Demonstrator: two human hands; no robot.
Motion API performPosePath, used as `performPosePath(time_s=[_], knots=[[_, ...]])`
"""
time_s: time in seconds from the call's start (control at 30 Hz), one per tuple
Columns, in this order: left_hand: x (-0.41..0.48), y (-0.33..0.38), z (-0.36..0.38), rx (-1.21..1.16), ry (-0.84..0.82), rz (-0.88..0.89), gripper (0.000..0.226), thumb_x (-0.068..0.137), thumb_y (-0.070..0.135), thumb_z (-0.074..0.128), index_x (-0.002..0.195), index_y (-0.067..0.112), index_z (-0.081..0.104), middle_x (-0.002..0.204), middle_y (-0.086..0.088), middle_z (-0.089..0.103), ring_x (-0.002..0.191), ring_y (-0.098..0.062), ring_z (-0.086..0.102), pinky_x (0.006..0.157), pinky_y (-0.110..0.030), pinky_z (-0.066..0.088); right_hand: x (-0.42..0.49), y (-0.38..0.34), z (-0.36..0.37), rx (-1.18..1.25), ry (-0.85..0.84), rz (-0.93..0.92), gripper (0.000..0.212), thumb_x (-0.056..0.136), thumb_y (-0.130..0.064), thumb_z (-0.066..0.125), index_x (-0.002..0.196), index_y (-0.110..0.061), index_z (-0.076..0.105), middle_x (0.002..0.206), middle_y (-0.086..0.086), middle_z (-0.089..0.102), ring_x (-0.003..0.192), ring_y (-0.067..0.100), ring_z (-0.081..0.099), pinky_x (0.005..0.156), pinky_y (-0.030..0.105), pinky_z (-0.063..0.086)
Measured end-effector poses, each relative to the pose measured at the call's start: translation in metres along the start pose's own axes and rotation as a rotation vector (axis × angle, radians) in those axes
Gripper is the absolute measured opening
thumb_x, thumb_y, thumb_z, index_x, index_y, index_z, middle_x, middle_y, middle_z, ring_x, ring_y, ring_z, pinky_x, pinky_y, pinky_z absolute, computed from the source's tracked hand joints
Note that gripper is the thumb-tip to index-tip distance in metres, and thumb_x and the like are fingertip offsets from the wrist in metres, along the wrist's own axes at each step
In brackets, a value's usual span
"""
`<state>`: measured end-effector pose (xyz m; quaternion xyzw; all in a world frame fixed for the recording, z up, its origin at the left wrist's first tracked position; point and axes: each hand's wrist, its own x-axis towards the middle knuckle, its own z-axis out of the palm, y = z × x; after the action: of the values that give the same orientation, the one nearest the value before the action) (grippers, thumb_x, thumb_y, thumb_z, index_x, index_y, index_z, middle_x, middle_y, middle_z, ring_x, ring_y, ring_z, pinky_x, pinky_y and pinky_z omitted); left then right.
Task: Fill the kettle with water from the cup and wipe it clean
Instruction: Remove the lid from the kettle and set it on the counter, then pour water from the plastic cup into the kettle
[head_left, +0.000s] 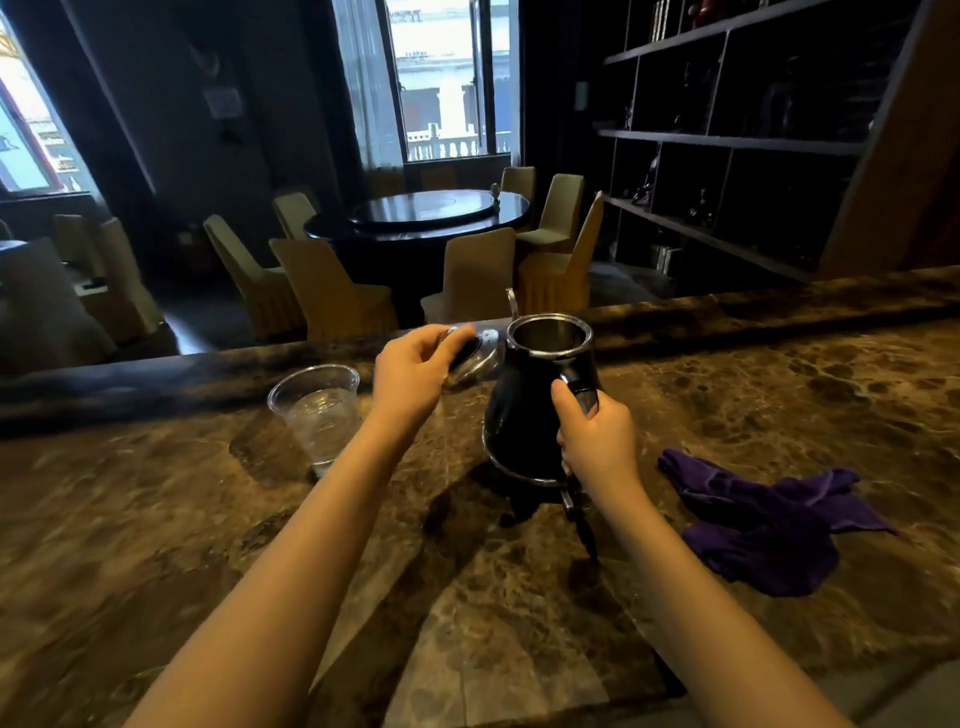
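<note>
A black kettle (524, 415) with a chrome rim stands on the brown marble counter (208, 519), its mouth uncovered. My right hand (597, 436) grips its handle. My left hand (415, 374) holds the kettle's chrome lid (478, 353) just left of the kettle's mouth, low over the counter. A clear plastic cup (319, 410) with water in it stands to the left of my left hand. A crumpled purple cloth (769, 525) lies on the counter to the right of the kettle.
The kettle's black cord (584, 525) trails toward me from its base. A raised dark ledge (727, 312) runs along the counter's far edge. Beyond it are a round dark table (431, 213) with covered chairs and dark shelving (727, 140) at right.
</note>
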<state>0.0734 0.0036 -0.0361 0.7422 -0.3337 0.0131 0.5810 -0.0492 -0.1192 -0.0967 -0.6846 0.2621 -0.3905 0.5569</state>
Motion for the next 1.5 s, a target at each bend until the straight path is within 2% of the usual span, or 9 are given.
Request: performPosePath(time_s=[0.23,0.33,0.5,0.7,0.8,0.93,1.1,1.27,1.5], knots=[[-0.09,-0.085,-0.034,0.255,-0.016,-0.082,0.019,0.086,0.019,0.058,0.101,0.015,0.069,0.101,0.001,0.07,0.087,-0.005,0.061,0.072,-0.002,0.039,0.001,0.0,0.003,-0.054,0.006,0.006,0.035,0.081,-0.044,0.053,0.054,-0.022,0.053,0.054,0.0,0.056,0.057,0.027,0.056,0.063,0.049,0.05],[-0.107,-0.104,-0.038,0.349,-0.039,-0.066,0.022,0.085,0.02,0.061,0.104,0.015,0.069,0.107,0.0,0.071,0.095,-0.006,0.061,0.076,0.001,0.037,0.0,-0.001,0.004,-0.055,-0.004,-0.002,0.034,0.08,-0.044,0.053,0.053,-0.023,0.053,0.054,0.001,0.057,0.055,0.027,0.056,0.06,0.047,0.049],[-0.12,-0.111,-0.039,0.42,-0.093,-0.042,0.028,0.084,0.023,0.062,0.111,0.015,0.066,0.115,-0.004,0.068,0.107,-0.012,0.061,0.091,-0.024,0.046,-0.001,-0.004,0.004,-0.046,-0.021,0.004,0.034,0.077,-0.046,0.053,0.048,-0.028,0.054,0.053,0.002,0.056,0.056,0.029,0.055,0.062,0.053,0.05],[-0.124,-0.113,-0.048,0.441,-0.135,-0.026,0.031,0.083,0.026,0.064,0.113,0.019,0.065,0.118,0.001,0.066,0.109,-0.006,0.059,0.092,-0.018,0.042,-0.002,-0.006,0.004,-0.044,-0.023,-0.025,0.031,0.076,-0.048,0.051,0.05,-0.033,0.056,0.055,0.002,0.056,0.058,0.03,0.056,0.062,0.053,0.051],[-0.119,-0.111,-0.055,0.307,-0.183,-0.142,0.027,0.085,0.032,0.06,0.111,0.025,0.065,0.117,0.008,0.065,0.108,0.001,0.056,0.094,-0.019,0.042,-0.002,-0.005,0.004,-0.032,-0.025,-0.031,0.032,0.078,-0.047,0.052,0.051,-0.03,0.056,0.055,0.001,0.056,0.057,0.028,0.056,0.061,0.049,0.049],[-0.106,-0.108,-0.063,0.028,0.039,-0.261,0.023,0.09,0.026,0.052,0.109,0.023,0.065,0.114,0.002,0.066,0.105,-0.005,0.059,0.092,-0.023,0.045,-0.002,-0.002,0.003,-0.018,-0.03,-0.038,0.032,0.081,-0.042,0.054,0.053,-0.025,0.054,0.054,0.0,0.056,0.052,0.021,0.055,0.054,0.04,0.045],[-0.081,-0.119,-0.08,0.022,0.363,-0.4,0.047,0.084,0.028,0.062,0.126,0.013,0.048,0.125,-0.013,0.058,0.107,-0.02,0.057,0.09,-0.039,0.051,-0.002,-0.003,0.003,0.004,-0.034,-0.047,0.032,0.086,-0.034,0.055,0.056,-0.024,0.051,0.048,-0.004,0.052,0.038,0.007,0.049,0.042,0.027,0.039],[-0.045,-0.133,-0.083,0.013,0.168,-0.369,0.089,0.073,0.026,0.074,0.141,0.013,0.019,0.144,-0.012,0.037,0.127,-0.025,0.042,0.104,-0.037,0.037,-0.003,-0.005,0.002,0.004,-0.049,-0.023,0.033,0.088,-0.031,0.054,0.059,-0.016,0.05,0.048,0.002,0.049,0.037,0.011,0.046,0.038,0.026,0.038],[-0.019,-0.151,-0.077,-0.084,0.19,-0.304,0.086,0.067,0.018,0.079,0.135,0.012,0.026,0.135,-0.013,0.045,0.121,-0.025,0.048,0.103,-0.039,0.04,-0.004,-0.006,0.001,0.025,-0.042,0.001,0.035,0.088,-0.03,0.055,0.056,-0.019,0.047,0.036,-0.007,0.046,0.034,0.009,0.043,0.033,0.022,0.036]])
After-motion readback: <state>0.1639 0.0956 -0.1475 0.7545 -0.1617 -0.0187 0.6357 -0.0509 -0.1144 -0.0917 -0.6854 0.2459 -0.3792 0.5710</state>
